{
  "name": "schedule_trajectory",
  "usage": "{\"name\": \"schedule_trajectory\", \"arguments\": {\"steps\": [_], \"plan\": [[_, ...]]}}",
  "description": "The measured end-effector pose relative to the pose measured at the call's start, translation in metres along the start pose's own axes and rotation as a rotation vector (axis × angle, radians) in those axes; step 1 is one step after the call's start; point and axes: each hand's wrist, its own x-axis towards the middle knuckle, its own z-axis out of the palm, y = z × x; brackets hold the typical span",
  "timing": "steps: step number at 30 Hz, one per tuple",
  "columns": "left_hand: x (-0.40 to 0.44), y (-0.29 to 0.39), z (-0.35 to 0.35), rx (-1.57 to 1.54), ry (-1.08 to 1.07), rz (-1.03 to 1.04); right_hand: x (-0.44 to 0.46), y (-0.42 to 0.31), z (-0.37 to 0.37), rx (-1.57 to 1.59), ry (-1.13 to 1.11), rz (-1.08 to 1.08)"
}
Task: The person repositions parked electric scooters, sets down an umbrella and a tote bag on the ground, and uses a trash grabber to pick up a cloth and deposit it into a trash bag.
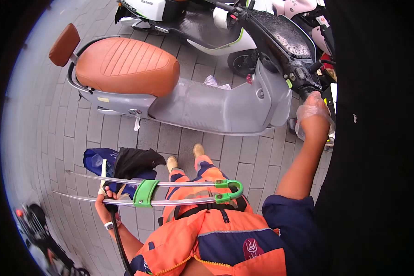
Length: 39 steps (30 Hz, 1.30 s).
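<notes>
My right hand (315, 110), in a clear plastic glove, is closed round the handlebar grip (307, 93) of a grey scooter (202, 105) with an orange-brown seat (126, 64). My left hand (106, 202) is closed at lower left, beside a wrist with a watch. In it are long metal tongs (146, 192) with a green band and a green curved end, lying across in front of my body. A pale strap and a black strap (118, 239) also run through or by this hand; its grip on them is partly hidden. Beneath hangs a blue bag (96, 160) with something black (135, 161) at its opening.
A white and black scooter (202, 27) stands just behind the grey one, and a pink one (299, 7) is at upper right. Crumpled white paper (215, 83) lies on the grey paving between scooters. A dark two-wheeler (43, 239) is at lower left. My shoes (172, 163) are near the scooter.
</notes>
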Motion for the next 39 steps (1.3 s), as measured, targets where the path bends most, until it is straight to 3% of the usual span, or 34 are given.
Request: {"name": "schedule_trajectory", "arguments": {"steps": [5, 13, 23, 25, 26, 33, 39], "plan": [[-0.006, 0.001, -0.003, -0.03, -0.013, 0.02, 0.006, -0.007, 0.003, -0.078, 0.106, -0.082], [-0.005, -0.014, -0.013, -0.059, -0.039, -0.001, 0.013, 0.009, 0.002, -0.001, 0.026, -0.009], [0.002, -0.052, -0.02, -0.105, -0.112, -0.034, 0.034, 0.036, 0.008, -0.017, -0.01, -0.238], [-0.006, -0.056, -0.023, -0.11, -0.091, -0.027, 0.028, 0.036, 0.003, 0.537, -0.36, -0.086], [-0.01, -0.055, -0.026, -0.101, -0.07, -0.021, 0.033, 0.045, 0.019, 0.811, -0.419, -0.13], [-0.027, -0.055, -0.031, -0.097, -0.06, -0.033, 0.024, 0.039, 0.009, 0.692, -0.375, -0.067], [-0.041, -0.045, -0.034, -0.074, -0.008, 0.015, 0.016, 0.041, 0.014, 0.558, -0.298, -0.175]]}}
